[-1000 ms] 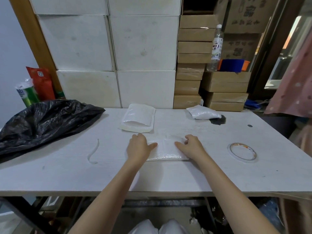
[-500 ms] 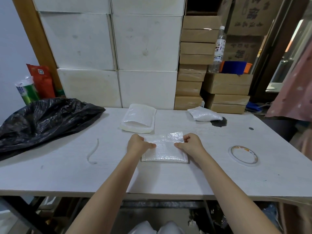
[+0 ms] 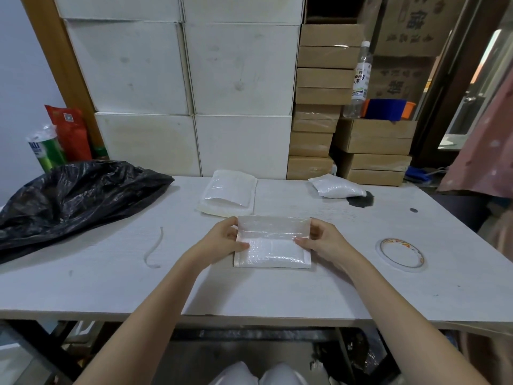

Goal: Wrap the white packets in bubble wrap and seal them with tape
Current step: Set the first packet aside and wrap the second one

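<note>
Both hands, left hand and right hand, pinched the bubble wrap flap over the white packet on the bench, fingers grasping its side edges

Sitting on the desk: three bubble-wrapped packets, one tape roll, one black bag; two hands showing.

Bubble wrap: clear plastic, glossy, bubbled texture. Counter: pale wood-grain laminate, matt, scuffed. Black bag: thin plastic, shiny, crinkled. Tape roll: clear glossy film. Brown boxes: matt cardboard. White boxes: matt, smudged.
</note>
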A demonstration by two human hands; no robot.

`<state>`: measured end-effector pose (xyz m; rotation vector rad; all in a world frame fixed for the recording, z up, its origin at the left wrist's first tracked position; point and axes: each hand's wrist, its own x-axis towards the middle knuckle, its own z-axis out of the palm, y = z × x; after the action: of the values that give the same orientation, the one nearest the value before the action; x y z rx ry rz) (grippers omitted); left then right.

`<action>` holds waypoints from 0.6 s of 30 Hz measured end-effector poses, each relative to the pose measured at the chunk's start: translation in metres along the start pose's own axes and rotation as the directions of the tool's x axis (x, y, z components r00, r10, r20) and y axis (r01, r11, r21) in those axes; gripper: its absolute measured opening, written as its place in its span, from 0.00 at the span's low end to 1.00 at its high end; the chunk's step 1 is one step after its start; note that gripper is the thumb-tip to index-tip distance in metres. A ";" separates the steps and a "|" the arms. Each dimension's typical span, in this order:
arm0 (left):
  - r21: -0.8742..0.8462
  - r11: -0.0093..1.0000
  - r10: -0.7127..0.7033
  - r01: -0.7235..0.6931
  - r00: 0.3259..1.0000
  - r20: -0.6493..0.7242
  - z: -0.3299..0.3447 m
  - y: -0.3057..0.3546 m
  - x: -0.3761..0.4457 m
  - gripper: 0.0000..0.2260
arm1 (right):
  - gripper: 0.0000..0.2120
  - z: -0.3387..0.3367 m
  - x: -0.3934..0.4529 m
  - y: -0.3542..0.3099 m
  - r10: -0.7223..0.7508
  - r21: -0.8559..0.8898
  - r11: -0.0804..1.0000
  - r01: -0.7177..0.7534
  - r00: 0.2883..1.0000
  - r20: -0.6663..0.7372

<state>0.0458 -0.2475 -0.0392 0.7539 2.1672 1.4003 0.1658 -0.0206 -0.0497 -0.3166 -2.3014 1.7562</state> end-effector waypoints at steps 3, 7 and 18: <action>0.068 0.993 0.100 -0.096 0.993 -0.063 0.004 -0.002 -0.005 0.08 | 0.16 -0.005 -0.004 0.002 -0.026 -0.041 0.999 0.030 0.995 0.100; 0.052 0.986 0.162 -0.156 0.977 -0.139 0.010 -0.006 -0.008 0.10 | 0.14 -0.006 -0.005 0.005 -0.119 -0.113 0.985 0.127 0.990 0.077; 0.069 0.993 0.100 -0.093 0.989 -0.111 0.005 -0.004 -0.025 0.15 | 0.19 -0.003 -0.009 0.018 -0.268 -0.421 0.854 0.305 0.952 0.148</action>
<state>0.0668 -0.2622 -0.0431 0.8302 2.3005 1.4614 0.1755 -0.0154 -0.0666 0.0358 -2.6287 1.1169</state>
